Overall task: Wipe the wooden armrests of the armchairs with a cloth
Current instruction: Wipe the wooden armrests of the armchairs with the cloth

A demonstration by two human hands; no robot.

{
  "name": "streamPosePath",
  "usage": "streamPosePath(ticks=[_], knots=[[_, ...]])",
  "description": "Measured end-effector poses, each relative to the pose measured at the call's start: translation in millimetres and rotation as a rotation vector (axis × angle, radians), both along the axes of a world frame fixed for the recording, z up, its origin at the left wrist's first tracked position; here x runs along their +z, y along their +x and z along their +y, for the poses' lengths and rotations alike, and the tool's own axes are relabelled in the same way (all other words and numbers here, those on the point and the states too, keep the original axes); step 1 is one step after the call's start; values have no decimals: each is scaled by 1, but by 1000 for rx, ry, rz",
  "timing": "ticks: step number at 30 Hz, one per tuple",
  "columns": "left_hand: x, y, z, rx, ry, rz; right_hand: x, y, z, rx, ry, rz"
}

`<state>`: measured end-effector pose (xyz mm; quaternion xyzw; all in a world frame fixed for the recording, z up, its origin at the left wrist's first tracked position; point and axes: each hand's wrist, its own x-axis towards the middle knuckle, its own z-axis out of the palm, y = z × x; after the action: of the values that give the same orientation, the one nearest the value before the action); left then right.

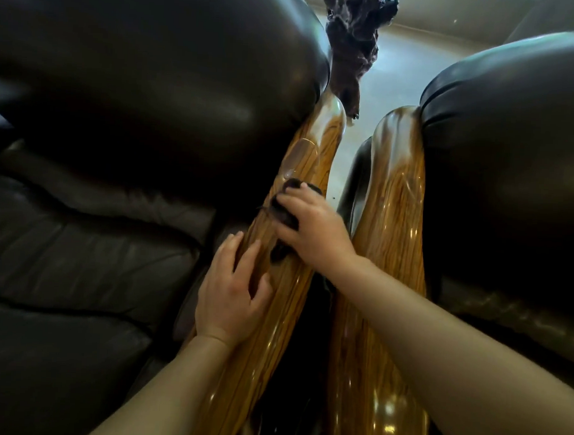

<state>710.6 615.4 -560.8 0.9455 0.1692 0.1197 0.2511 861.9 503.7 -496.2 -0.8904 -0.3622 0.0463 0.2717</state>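
Two glossy wooden armrests run side by side down the middle of the head view. On the left armrest [317, 143] my right hand [314, 231] presses a small dark cloth [287, 214], which is bunched under the fingers and mostly hidden. My left hand [232, 290] lies flat on the same armrest lower down, fingers spread, holding nothing. The right armrest [397, 195] belongs to the neighbouring chair, and my right forearm crosses its lower part.
Dark leather cushions of the left armchair [137, 82] and the right armchair [516, 144] flank the armrests. A narrow gap runs between the two armrests. A dark gnarled wooden object [353, 40] stands beyond them on a pale floor [398, 58].
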Motion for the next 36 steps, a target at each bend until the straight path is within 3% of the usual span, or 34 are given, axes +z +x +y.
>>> streamPosePath(ticks=[6,9,14,20,26,33,36], knots=[[3,0,0,-23,-15,16,-30,-47,-29,243,-60,-291],[6,-2,0,-33,-38,9,-32,-39,-29,180,-42,-366],[7,-1,-1,-30,-35,9,-20,-10,-6,-124,-53,-271],[8,-1,-1,-39,-61,15,-23,-26,-32,255,-73,-327],[1,1,1,-128,51,-14,-10,24,11,-67,-36,-146],[0,0,1,-247,128,-21,-19,16,-16,283,-122,-200],[-1,1,1,-263,129,-39,-15,36,-22,229,-136,-177]])
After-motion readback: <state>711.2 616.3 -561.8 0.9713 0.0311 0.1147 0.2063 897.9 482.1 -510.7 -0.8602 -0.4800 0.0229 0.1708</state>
